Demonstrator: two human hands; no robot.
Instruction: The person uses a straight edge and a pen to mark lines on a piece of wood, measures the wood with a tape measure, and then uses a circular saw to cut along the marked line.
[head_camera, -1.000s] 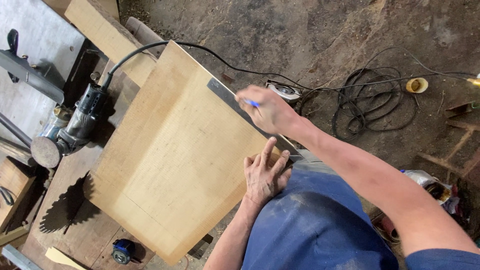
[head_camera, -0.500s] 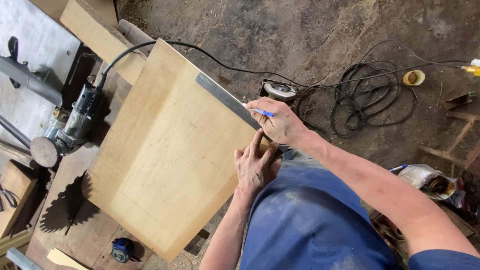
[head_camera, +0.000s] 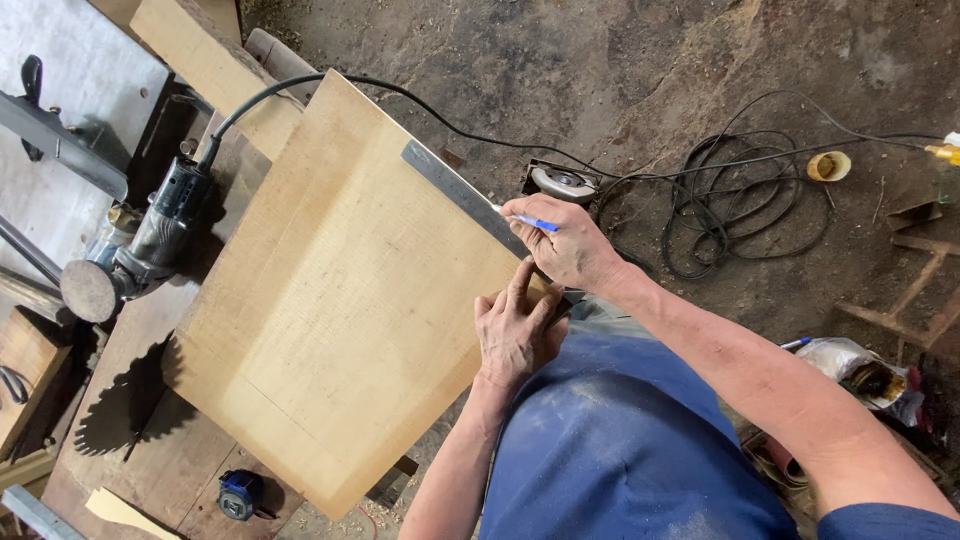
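**Marking a board along a metal ruler**

The left hand (head_camera: 515, 335) lies flat, fingers spread and holding nothing, pressing the near corner of the pale wooden board (head_camera: 340, 300) on the worktop (head_camera: 150, 470). Just beyond, the right hand (head_camera: 572, 250) has its fingers closed around a blue pen (head_camera: 530, 222), tip at the metal ruler (head_camera: 462, 197) along the board's edge. Farther left lies a power tool (head_camera: 150, 240); coiled cable (head_camera: 745, 200) lies on the dirt floor.

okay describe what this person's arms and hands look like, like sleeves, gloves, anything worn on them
Both hands are bare: no gloves, rings or watch show on the left hand or the right hand. The forearms are uncovered. A dark blue short sleeve edges the right upper arm, matching the dusty blue garment below.
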